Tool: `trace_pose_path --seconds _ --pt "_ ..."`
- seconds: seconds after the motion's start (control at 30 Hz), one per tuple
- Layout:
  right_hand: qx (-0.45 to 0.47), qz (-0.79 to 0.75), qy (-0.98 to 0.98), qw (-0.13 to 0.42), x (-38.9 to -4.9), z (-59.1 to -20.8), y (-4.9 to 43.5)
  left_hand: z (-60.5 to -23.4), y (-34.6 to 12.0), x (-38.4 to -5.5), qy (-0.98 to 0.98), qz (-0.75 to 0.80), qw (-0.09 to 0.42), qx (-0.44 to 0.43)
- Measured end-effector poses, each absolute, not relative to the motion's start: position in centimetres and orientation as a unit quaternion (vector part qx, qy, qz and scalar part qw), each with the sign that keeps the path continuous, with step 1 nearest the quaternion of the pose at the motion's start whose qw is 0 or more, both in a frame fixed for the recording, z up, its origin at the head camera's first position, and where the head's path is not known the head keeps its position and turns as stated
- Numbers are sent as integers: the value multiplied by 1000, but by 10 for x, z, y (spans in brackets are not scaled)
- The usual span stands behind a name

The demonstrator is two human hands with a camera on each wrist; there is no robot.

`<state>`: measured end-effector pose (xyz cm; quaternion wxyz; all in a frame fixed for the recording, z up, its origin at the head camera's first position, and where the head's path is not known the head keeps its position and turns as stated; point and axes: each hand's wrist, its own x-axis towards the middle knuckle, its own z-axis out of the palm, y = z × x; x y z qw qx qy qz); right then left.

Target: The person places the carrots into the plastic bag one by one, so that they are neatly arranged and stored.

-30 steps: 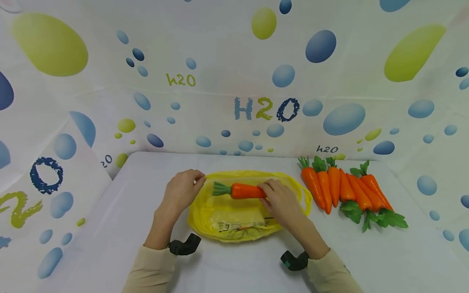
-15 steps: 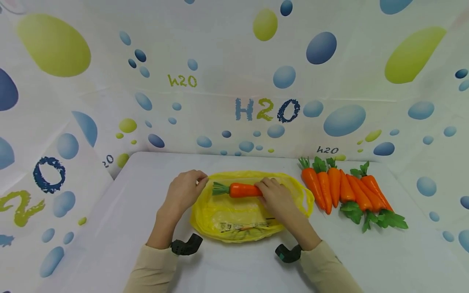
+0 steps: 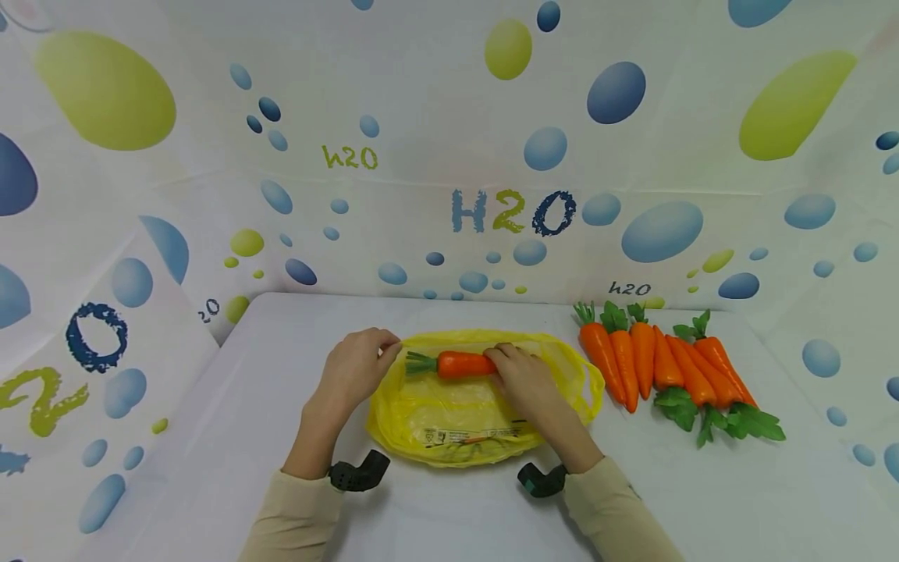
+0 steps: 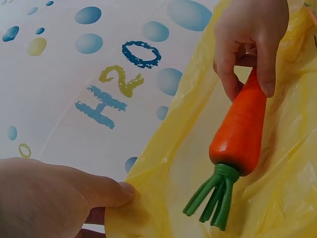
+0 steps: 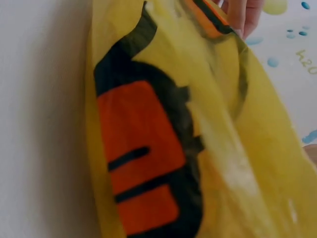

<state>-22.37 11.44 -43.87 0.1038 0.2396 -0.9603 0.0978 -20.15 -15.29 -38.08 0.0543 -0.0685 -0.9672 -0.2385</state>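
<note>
In the head view, my left hand (image 3: pixel 354 371) pinches the left edge of a yellow plastic bag (image 3: pixel 396 429) lying wide on the table. My right hand (image 3: pixel 527 386) grips an orange carrot (image 3: pixel 465 364) by its narrow end. The left wrist view shows the carrot (image 4: pixel 240 131) over the bag's mouth, its green stem stubs pointing at my left side, with thumb and fingers around the tip. Printed yellow plastic with orange and black shapes fills most of the right wrist view; there the fingers of my left hand (image 5: pixel 245 17) show at the top, and the carrot is hidden.
Several more carrots (image 3: pixel 665 363) with green tops lie in a row to the right of the bag. All of it rests on a white-covered table (image 3: pixel 449 515). Behind rises a white backdrop (image 3: pixel 421 94) printed with blue and green drops.
My right hand has moved left, taking the carrot slightly left over the bag. My left hand keeps its pinch on the bag's edge and shifts slightly right. The other carrots stay put.
</note>
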Motion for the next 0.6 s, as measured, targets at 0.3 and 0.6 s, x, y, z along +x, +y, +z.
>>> trace_pose_path --seconds 0.3,0.6 --pt "229 99 -963 102 -225 -448 116 -383 -151 -201 -968 -236 51 -69" --pt "215 119 -963 109 -233 -453 117 -385 -152 -202 -968 -235 52 -69"
